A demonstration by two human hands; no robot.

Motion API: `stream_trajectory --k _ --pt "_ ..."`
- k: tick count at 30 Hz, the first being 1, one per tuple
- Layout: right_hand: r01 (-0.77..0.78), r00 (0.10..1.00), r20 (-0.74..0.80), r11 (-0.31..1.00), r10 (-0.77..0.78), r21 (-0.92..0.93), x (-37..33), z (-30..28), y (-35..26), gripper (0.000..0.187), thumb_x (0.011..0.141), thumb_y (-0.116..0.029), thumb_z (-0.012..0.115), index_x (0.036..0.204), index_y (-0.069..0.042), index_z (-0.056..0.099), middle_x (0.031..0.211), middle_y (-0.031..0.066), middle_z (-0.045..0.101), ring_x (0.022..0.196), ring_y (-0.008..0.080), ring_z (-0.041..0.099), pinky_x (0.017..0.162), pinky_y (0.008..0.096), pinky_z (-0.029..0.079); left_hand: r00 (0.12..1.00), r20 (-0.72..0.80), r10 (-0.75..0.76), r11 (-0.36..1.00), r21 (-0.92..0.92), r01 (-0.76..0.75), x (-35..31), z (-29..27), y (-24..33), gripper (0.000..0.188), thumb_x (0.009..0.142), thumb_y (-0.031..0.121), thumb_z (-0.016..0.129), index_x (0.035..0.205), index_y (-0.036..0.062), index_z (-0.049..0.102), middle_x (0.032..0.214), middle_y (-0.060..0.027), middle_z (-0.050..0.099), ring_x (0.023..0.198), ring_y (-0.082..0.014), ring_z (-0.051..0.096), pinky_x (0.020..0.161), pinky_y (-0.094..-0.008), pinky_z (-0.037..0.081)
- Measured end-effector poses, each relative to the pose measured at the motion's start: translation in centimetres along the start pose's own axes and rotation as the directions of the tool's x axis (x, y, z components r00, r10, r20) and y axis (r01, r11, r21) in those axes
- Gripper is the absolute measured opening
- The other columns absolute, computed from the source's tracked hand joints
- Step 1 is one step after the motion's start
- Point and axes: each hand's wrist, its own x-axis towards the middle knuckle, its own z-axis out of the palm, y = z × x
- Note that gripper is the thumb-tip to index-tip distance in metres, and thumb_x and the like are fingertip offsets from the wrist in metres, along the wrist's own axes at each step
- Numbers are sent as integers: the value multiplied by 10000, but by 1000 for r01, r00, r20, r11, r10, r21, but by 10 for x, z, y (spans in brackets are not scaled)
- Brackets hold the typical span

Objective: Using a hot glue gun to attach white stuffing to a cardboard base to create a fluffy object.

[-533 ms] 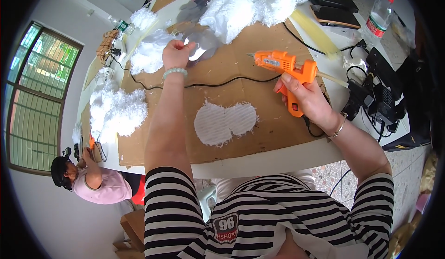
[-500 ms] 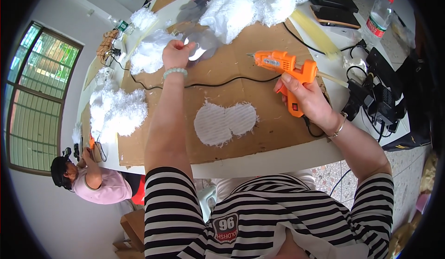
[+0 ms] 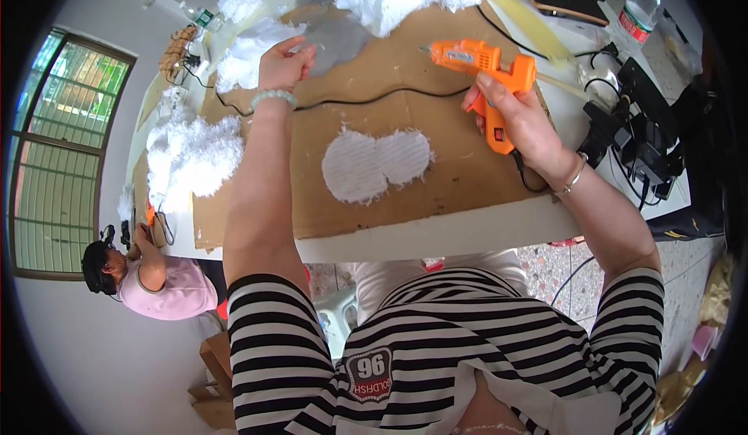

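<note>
My right hand point(image 3: 520, 119) is wrapped round the handle of an orange hot glue gun point(image 3: 492, 69). Its metal nozzle points left, a pale glue stick point(image 3: 562, 86) sticks out behind, and a black cord runs from the handle. My left hand point(image 3: 285, 63), with a beaded bracelet at the wrist, has its fingers curled together; what they hold, if anything, is too small to name. It is beside a white fluffy pile point(image 3: 248, 52) and some thin grey see-through pieces point(image 3: 336, 42). Nearer me lies a white two-lobed fabric piece point(image 3: 377, 165) with frayed edges, touched by neither hand.
Brown cardboard point(image 3: 460, 190) covers much of the white table. A black cable point(image 3: 366, 100) crosses it. More white fluff point(image 3: 195, 151) lies left and far. Yellowish sticks point(image 3: 538, 34), a bottle point(image 3: 640, 8) and black adapters point(image 3: 653, 162) are at right. Another person point(image 3: 167, 283) works at far left.
My left hand has drawn away to the left from the grey see-through pieces. The glue gun stays in my right hand. The whole view has shifted slightly.
</note>
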Motion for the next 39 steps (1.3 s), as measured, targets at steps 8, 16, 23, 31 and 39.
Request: stream_trajectory --k 8,16,23,31,39 --pt "-18 1000 2 1000 18 17 1 2 -2 357 957 -397 483 1002 -56 579 808 17 609 632 89 529 587 228 452 834 152 531 535 703 -469 -2 -16 -27 412 730 199 732 1113 76 643 986 -163 643 920 -317 619 813 -370 493" --pt "-34 999 1 999 34 6 -2 -1 -2 362 952 -415 488 964 -65 580 806 11 602 631 87 525 589 228 451 800 431 417 501 626 -598 -20 32 13 403 687 230 779 1032 53 668 1020 -131 646 895 -296 622 791 -360 498" --pt "-37 999 31 999 37 -6 2 -1 1 379 945 -431 497 989 -62 569 806 11 599 641 82 521 592 229 452 853 368 371 638 566 -522 -1 25 -10 326 685 176 772 978 65 684 879 -100 657 789 -250 632 734 -345 504" --pt "-21 1000 22 1000 21 8 1 0 -1 381 943 -437 499 973 -66 578 800 10 601 641 83 523 592 226 452 839 401 369 626 560 -543 -7 23 -9 242 737 152 729 956 57 689 880 -111 657 784 -267 635 727 -347 506" --pt "-11 1000 17 1000 10 24 0 1 -1 378 942 -439 499 974 -71 579 801 9 602 642 82 525 592 225 452 901 276 335 716 547 -434 -3 14 -19 180 832 181 631 964 75 692 863 -138 680 803 -287 653 727 -350 509"
